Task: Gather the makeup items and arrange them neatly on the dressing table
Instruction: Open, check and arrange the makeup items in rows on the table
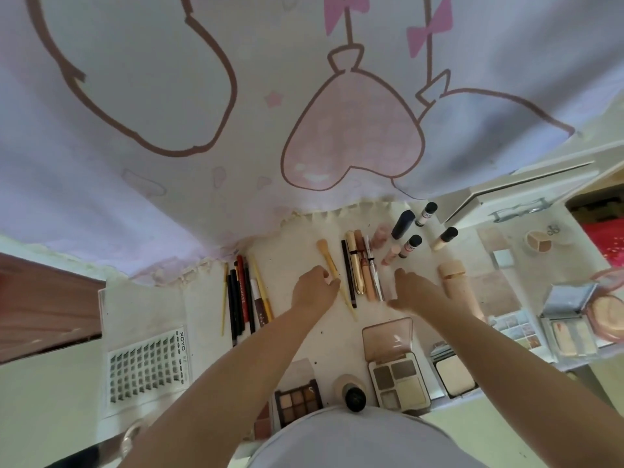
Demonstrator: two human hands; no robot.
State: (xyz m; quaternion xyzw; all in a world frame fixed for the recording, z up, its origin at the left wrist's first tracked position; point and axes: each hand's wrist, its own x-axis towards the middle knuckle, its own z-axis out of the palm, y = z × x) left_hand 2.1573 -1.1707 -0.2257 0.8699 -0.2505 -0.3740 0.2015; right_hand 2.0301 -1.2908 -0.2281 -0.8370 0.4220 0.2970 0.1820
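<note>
On the white dressing table (pixel 297 251), my left hand (pixel 314 290) pinches the handle of a yellow makeup brush (pixel 327 255) that lies slanted. Right of it lies a tidy row of a black pencil (pixel 347 268), a gold tube (pixel 355 265) and peach sticks (pixel 368 282). My right hand (pixel 413 290) is blurred at the right edge of that row, thumb spread; whether it holds anything is unclear. A second row of pencils and brushes (pixel 241 292) lies to the left. Small bottles (pixel 410 246) stand behind the row.
Eyeshadow palettes (pixel 398 380) (pixel 297 401) and a bottle (pixel 354 396) sit near the front edge. A lash card (pixel 147 369) lies at the left. A peach tube (pixel 459 288), compacts (pixel 570 332) and a powder pot (pixel 538 241) are at the right. A printed curtain (pixel 236 113) hangs behind.
</note>
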